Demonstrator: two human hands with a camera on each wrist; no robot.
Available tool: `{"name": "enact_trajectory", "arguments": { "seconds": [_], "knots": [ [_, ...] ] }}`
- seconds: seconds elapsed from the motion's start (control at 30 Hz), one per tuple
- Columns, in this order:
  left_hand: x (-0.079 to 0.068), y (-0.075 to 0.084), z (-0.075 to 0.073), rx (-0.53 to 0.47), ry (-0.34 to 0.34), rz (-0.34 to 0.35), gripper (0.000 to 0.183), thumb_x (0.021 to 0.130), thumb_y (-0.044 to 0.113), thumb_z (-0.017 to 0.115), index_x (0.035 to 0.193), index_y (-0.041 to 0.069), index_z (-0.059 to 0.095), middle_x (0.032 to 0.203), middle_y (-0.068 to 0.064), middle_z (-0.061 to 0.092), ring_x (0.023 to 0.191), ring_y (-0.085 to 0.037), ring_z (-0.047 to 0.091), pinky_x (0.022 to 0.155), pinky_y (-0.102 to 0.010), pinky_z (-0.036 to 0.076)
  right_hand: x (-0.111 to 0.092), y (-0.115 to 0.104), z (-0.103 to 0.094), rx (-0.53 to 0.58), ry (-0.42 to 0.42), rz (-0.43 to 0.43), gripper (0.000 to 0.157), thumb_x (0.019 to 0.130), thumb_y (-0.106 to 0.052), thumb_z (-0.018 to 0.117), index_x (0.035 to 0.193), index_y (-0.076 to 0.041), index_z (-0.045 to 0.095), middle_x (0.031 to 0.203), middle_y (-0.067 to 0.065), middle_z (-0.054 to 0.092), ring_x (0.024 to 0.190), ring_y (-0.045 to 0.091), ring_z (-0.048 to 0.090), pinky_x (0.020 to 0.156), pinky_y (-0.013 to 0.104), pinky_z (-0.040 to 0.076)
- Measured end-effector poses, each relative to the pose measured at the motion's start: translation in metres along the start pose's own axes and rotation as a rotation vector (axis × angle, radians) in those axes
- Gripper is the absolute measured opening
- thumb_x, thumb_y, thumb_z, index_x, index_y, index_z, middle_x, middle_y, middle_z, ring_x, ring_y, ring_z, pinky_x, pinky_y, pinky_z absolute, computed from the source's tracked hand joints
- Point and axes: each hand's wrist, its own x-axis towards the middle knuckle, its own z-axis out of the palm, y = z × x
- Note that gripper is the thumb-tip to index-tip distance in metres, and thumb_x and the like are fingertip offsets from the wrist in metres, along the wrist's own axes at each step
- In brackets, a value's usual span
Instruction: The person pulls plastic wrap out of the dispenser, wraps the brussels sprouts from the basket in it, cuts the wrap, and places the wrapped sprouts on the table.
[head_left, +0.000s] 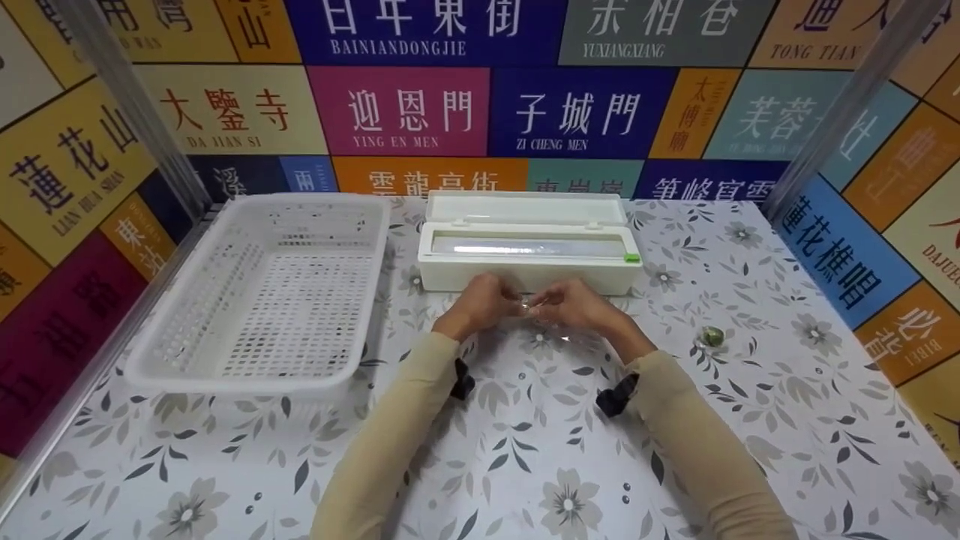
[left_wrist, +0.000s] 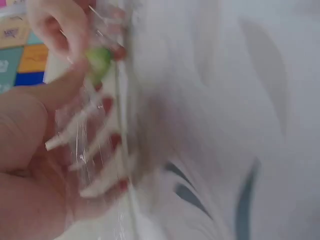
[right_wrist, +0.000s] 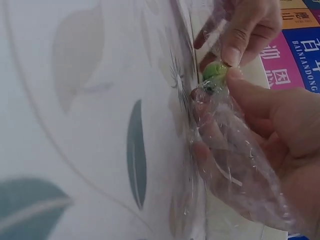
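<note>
In front of a white cling film dispenser (head_left: pixel 525 274), my left hand (head_left: pixel 480 304) and right hand (head_left: pixel 576 304) meet. Between their fingertips they pinch a small round green item (right_wrist: pixel 214 71), wrapped in clear cling film (right_wrist: pixel 245 160). Loose film drapes over the spread fingers of both hands in the wrist views. The green item also shows between thumbs and fingers in the left wrist view, slightly blurred; its exact kind cannot be told. The dispenser's lid (head_left: pixel 525 208) stands raised, with a film roll inside and a green slider (head_left: pixel 632 258) at its right end.
A white perforated plastic basket (head_left: pixel 255 385) stands on the left of the table. Right of the hands lies another small green item (head_left: pixel 712 336), seemingly in film. The tabletop has a leaf-and-flower cover (head_left: pixel 562 502). Panels with large characters (head_left: pixel 397 112) border the back and sides.
</note>
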Motion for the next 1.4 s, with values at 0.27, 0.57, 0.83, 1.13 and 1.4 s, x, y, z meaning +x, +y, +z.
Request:
{"name": "enact_trajectory", "arguments": {
  "seconds": [0.27, 0.57, 0.83, 1.13, 1.4],
  "knots": [
    [-0.026, 0.025, -0.006, -0.133, 0.196, 0.126, 0.012, 0.087, 0.002, 0.074, 0.099, 0.000, 0.077, 0.099, -0.015, 0.077, 0.095, -0.028, 0.073, 0.086, -0.037, 0.060, -0.003, -0.002, 0.000, 0.023, 0.054, 0.085, 0.033, 0.092, -0.022, 0.073, 0.118, -0.002, 0.071, 0.111, 0.019, 0.075, 0.081, 0.011, 0.069, 0.069, 0.018, 0.054],
    [-0.036, 0.008, 0.001, -0.379, 0.044, -0.260, 0.027, 0.097, 0.018, 0.066, 0.109, -0.005, 0.074, 0.103, -0.022, 0.075, 0.089, -0.034, 0.076, 0.072, -0.033, 0.064, -0.009, -0.008, 0.008, 0.295, 0.080, 0.179, 0.038, 0.093, -0.017, 0.071, 0.126, 0.000, 0.064, 0.114, 0.012, 0.074, 0.086, 0.011, 0.069, 0.077, 0.022, 0.058],
    [-0.035, -0.005, 0.007, -0.583, 0.125, -0.266, 0.026, 0.092, 0.016, 0.070, 0.108, -0.004, 0.074, 0.102, -0.020, 0.076, 0.089, -0.031, 0.075, 0.081, -0.037, 0.063, -0.018, -0.020, 0.022, 0.302, 0.072, 0.190, 0.035, 0.090, -0.019, 0.075, 0.120, -0.001, 0.068, 0.107, 0.010, 0.074, 0.083, 0.013, 0.070, 0.083, 0.030, 0.060],
    [-0.036, -0.017, 0.000, -0.712, 0.093, -0.194, 0.028, 0.084, 0.015, 0.079, 0.108, 0.001, 0.075, 0.105, -0.014, 0.077, 0.096, -0.028, 0.074, 0.094, -0.044, 0.059, -0.021, -0.020, 0.025, 0.372, 0.085, 0.172, 0.034, 0.086, -0.027, 0.080, 0.110, -0.005, 0.072, 0.090, -0.003, 0.074, 0.079, 0.012, 0.069, 0.081, 0.034, 0.060],
    [-0.033, -0.031, -0.002, -0.941, -0.041, -0.227, 0.028, 0.089, 0.008, 0.073, 0.115, -0.003, 0.070, 0.106, -0.013, 0.074, 0.093, -0.020, 0.073, 0.101, -0.045, 0.056, -0.026, -0.014, 0.018, 0.299, 0.041, -0.014, 0.029, 0.090, -0.012, 0.074, 0.116, 0.000, 0.069, 0.109, 0.014, 0.075, 0.097, 0.022, 0.073, 0.090, 0.041, 0.060]
  ]
}}
